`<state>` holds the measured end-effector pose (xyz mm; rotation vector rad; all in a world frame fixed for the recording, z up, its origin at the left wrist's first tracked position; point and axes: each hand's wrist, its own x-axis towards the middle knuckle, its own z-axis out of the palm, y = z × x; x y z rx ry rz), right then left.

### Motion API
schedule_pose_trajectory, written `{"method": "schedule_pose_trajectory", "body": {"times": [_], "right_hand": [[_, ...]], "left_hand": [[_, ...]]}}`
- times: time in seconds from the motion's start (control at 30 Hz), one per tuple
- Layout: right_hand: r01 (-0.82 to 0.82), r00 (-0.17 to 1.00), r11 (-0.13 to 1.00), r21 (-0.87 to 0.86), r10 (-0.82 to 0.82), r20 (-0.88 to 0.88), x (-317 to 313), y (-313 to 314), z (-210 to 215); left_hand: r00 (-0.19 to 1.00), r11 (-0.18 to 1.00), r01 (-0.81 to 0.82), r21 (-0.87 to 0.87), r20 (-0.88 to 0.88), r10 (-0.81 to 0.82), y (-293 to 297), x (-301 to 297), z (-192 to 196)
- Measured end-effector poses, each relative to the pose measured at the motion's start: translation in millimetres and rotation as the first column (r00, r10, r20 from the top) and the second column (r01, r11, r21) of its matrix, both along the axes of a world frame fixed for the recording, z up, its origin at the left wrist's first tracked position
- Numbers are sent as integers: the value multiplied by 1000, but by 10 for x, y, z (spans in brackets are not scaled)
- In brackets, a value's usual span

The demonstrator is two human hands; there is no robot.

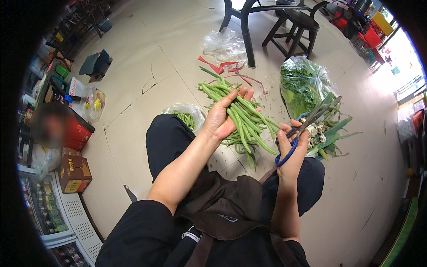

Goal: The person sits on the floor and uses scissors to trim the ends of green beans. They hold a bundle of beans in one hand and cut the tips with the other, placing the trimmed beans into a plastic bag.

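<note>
A thick bunch of long green beans [240,118] lies across the palm of my left hand [223,116], with the fingers curled round it. My right hand [293,149] grips a pair of scissors [289,153] by its blue handles; the dark blades point up and away to the right. The bean ends reach close to the right hand's fingertips. Below the bunch, more green beans [247,147] lie on the floor among small cut bits. Beside my left knee, a clear plastic bag [198,116] holds shorter bean pieces.
At the right stands a clear bag of leafy greens [304,80], with a heap of vegetable trimmings [327,135] nearer my right knee. Red strips [218,66] and a crumpled plastic bag [224,44] lie ahead. Farther off are a black stool [301,18] and table legs [247,40]. Boxes [74,173] line the left.
</note>
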<state>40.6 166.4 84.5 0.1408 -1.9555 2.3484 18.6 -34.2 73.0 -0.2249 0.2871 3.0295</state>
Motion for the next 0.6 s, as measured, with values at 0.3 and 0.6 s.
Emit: {"method": "schedule_pose_trajectory", "body": {"times": [0.3, 0.6], "right_hand": [[-88, 996, 995, -46, 88, 19, -18, -15, 9], [-111, 994, 978, -177, 113, 1, 43, 6, -18]], "left_hand": [[999, 1000, 8, 11, 36, -8, -21, 14, 10], [988, 990, -142, 6, 61, 141, -67, 12, -8]]}}
